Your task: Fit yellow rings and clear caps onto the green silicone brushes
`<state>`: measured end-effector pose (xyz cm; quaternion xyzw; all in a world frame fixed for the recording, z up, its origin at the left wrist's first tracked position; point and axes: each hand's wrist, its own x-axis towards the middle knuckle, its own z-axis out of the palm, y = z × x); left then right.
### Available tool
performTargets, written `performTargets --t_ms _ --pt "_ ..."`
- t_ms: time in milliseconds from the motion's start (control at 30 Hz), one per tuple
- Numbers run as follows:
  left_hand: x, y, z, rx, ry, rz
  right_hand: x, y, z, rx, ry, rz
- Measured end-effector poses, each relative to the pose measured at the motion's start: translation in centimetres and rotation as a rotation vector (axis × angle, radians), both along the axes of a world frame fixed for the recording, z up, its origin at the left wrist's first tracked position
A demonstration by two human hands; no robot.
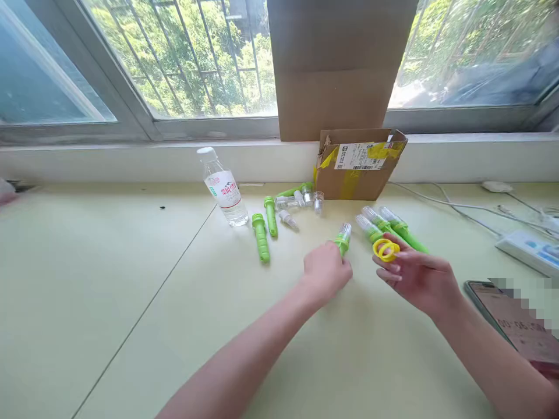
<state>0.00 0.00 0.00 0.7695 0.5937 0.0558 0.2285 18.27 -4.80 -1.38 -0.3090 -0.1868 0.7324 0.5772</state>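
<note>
My left hand is closed around a green-handled piece with a clear ribbed cap, whose capped end points away from me. Yellow rings are pinched between the fingertips of my right hand. Just behind that hand lie several similar green pieces with clear caps, side by side on the table. Two bare green handles lie left of my left hand. Beyond them is a loose group of clear plastic caps and small white tips.
A water bottle stands at the back left of the table. An opened cardboard box sits against the window wall. On the right are a power strip, white cables and a phone.
</note>
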Motion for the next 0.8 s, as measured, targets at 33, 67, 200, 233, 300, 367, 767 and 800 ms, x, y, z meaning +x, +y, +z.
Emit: performTargets --t_ms 33,67,200,233,300,367,767,800 --pt "0.4 0.2 0.0 -0.002 0.000 -0.006 -0.1 0.1 -0.1 0.003 0.002 -0.002" --pt "0.9 0.3 0.0 -0.005 -0.004 -0.013 -0.1 0.2 -0.2 0.006 0.003 -0.005" --pt "2.4 0.9 -0.1 -0.032 -0.069 -0.051 0.0 0.4 -0.3 0.020 0.004 -0.019" --pt "2.7 1.0 -0.2 -0.041 -0.095 -0.062 0.0 0.4 -0.3 0.024 0.004 -0.022" --pt "3.0 1.2 -0.4 -0.054 -0.151 -0.080 0.2 0.4 -0.2 0.031 0.008 -0.027" --pt "2.8 1.2 -0.7 -0.054 -0.202 -0.087 0.2 0.4 -0.2 0.030 0.011 -0.027" --pt "-5.5 -2.9 -1.6 0.267 -0.367 -0.196 -3.8 0.5 -0.2 0.015 -0.054 0.196" --pt "-6.1 -3.3 -1.7 0.308 -0.342 -0.202 -4.2 0.4 -0.3 0.014 -0.056 0.224"
